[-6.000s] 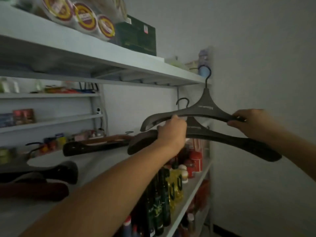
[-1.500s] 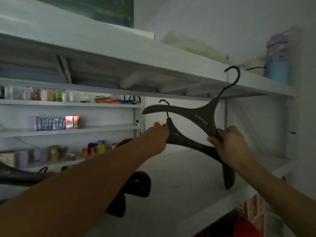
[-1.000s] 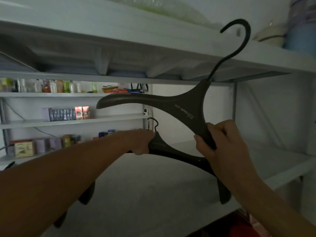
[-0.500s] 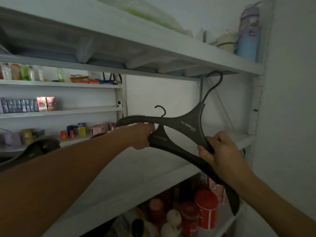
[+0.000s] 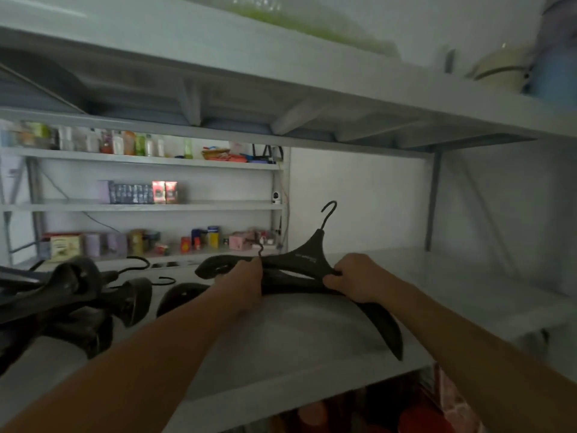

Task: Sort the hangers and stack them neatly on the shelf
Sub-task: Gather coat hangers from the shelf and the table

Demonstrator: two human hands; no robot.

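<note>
Your left hand (image 5: 246, 284) and right hand (image 5: 352, 278) each have fingers curled round the two dark, broad-shouldered plastic hangers (image 5: 299, 260), held together low over the white shelf board (image 5: 312, 339), their thin hooks pointing up at the back. They look rigid, light and rather smooth, so grip the thick shoulders near the neck, not the hooks. There is bare board right of the loose pile of dark hangers (image 5: 78, 295), but mind the front lip and the upper shelf (image 5: 281, 70) overhead.
</note>
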